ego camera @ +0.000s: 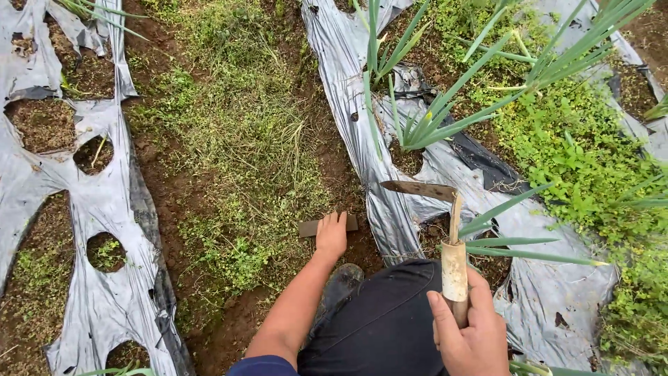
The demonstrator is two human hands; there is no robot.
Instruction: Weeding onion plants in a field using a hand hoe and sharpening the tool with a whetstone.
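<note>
Sickle w/ bamboo handle upright in right hand, fist wrapped round it, blade by the green onion plants.
Left hand fingers together, pressing a flat dark strip on soil; looks mid-weeding. Next cut needs blade kept clear of stalks & plastic mulch.

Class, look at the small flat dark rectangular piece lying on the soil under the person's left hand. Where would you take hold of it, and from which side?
Probably best by its long edges, coming from above. The small flat dark rectangular piece lies flat on the bare soil path, its ends showing on either side of the left hand resting on its middle. Lying so low, it likely needs fingertips pinching across its narrow width.
</note>
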